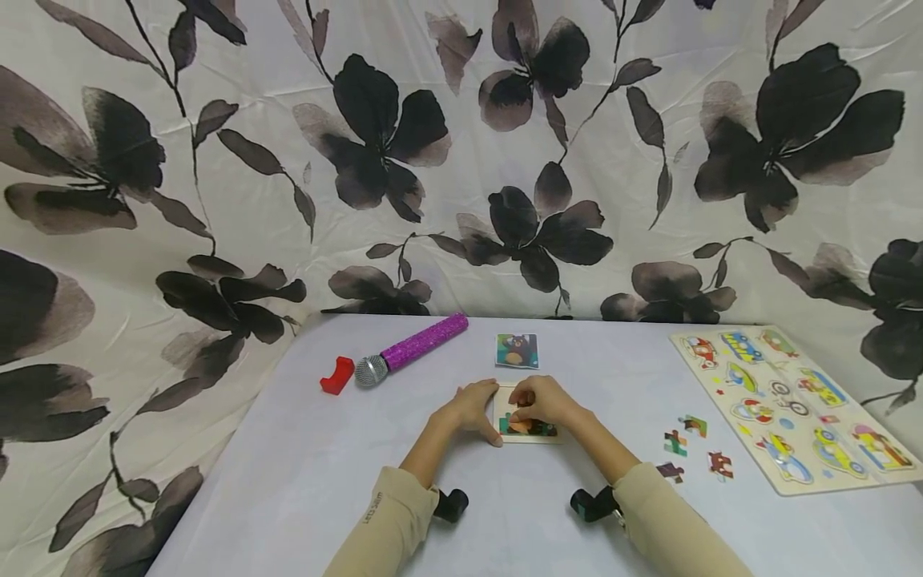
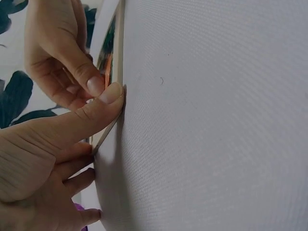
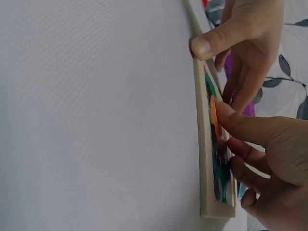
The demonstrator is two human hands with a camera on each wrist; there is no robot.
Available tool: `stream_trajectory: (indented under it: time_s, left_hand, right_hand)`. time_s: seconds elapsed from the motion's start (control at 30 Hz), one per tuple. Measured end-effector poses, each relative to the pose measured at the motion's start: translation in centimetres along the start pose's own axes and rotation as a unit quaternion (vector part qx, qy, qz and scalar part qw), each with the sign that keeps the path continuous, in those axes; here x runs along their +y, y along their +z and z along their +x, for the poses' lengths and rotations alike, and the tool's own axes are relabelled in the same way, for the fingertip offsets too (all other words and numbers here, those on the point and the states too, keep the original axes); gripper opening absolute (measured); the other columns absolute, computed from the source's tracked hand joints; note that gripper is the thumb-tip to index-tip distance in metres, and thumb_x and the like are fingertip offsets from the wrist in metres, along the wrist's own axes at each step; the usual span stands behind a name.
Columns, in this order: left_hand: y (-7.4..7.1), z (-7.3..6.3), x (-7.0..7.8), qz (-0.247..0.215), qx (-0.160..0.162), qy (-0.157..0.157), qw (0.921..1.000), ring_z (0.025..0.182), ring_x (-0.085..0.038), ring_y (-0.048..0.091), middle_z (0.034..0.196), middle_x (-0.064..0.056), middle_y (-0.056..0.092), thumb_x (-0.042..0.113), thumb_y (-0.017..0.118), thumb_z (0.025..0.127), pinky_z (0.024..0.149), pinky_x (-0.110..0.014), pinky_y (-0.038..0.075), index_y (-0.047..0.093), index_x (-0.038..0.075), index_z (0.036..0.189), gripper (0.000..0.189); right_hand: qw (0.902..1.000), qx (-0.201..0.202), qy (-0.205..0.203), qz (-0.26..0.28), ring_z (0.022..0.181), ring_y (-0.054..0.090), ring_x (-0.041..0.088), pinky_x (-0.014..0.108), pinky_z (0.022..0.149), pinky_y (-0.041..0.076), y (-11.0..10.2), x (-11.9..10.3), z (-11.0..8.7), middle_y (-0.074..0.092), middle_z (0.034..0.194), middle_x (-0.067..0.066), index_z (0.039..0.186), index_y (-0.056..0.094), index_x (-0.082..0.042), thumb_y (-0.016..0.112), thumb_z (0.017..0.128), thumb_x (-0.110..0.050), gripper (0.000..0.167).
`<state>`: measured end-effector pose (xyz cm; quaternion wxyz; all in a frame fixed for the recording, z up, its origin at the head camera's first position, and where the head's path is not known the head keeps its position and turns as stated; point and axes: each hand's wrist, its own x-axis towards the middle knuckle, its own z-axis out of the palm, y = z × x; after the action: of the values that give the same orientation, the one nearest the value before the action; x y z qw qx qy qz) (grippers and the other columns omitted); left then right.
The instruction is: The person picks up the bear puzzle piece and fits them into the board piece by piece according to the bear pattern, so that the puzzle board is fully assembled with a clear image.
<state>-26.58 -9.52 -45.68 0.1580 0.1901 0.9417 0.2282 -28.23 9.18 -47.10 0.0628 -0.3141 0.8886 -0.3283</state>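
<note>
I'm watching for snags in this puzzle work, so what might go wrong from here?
The orange piece, at the fingertips of the right hand, might sit crooked if pressed down unevenly.
The puzzle tray could slide if the left hand, at its left edge, lets go during a push.
Four loose pieces lie close beside the right sleeve, so an outward sweep of that arm might scatter them.

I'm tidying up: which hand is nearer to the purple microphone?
Left. The left hand, at the left side of the puzzle tray, is right of the microphone; the right hand is farther right, over the tray.
</note>
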Motion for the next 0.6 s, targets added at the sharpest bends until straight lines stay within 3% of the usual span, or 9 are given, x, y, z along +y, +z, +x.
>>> stream_trajectory:
  time_s: [0.1,0.23,0.4,0.6]
  left_hand:
    - [0.1,0.1,-0.1,0.003,0.001,0.003,1.0,0.136,-0.035,0.031,0.147,-0.019,0.036,0.027,0.089,0.06,0.11,-0.061,0.018,0.041,-0.005,0.137,0.096]
    - [0.2,0.1,-0.1,-0.003,0.002,0.002,1.0,0.136,-0.036,0.031,0.147,-0.018,0.035,0.026,0.09,0.06,0.11,-0.061,0.016,0.04,-0.005,0.138,0.097]
    - [0.3,0.0,-0.1,-0.014,0.007,-0.002,0.9999,0.137,-0.036,0.03,0.148,-0.017,0.034,0.025,0.09,0.06,0.111,-0.06,0.015,0.04,-0.004,0.139,0.098]
    - [0.3,0.0,-0.1,-0.02,0.008,-0.01,0.9997,0.138,-0.035,0.029,0.149,-0.016,0.034,0.025,0.089,0.061,0.112,-0.059,0.014,0.039,-0.003,0.14,0.098]
  right_hand:
    - [0.9997,0.017,-0.018,0.005,0.072,0.056,0.013,0.022,0.064,0.049,-0.2,0.4,-0.6,0.064,0.083,0.006,0.098,0.069,0.003,0.077,0.076,-0.011,0.027]
    - [0.9972,0.063,-0.016,0.037,0.082,0.063,0.023,0.036,0.074,0.054,-1.1,1.1,-2.1,0.067,0.093,0.014,0.105,0.066,0.006,0.074,0.081,-0.012,0.031]
    - [0.9917,0.12,0.036,0.029,0.086,0.063,0.032,0.049,0.078,0.051,-4.1,2.8,-5.3,0.066,0.1,0.022,0.107,0.065,0.008,0.071,0.083,-0.011,0.031]
    - [0.9825,0.141,0.12,-0.022,0.087,0.06,0.034,0.04,0.07,0.051,-8.2,5.6,-11.1,0.064,0.103,0.026,0.111,0.062,0.009,0.07,0.082,-0.008,0.034]
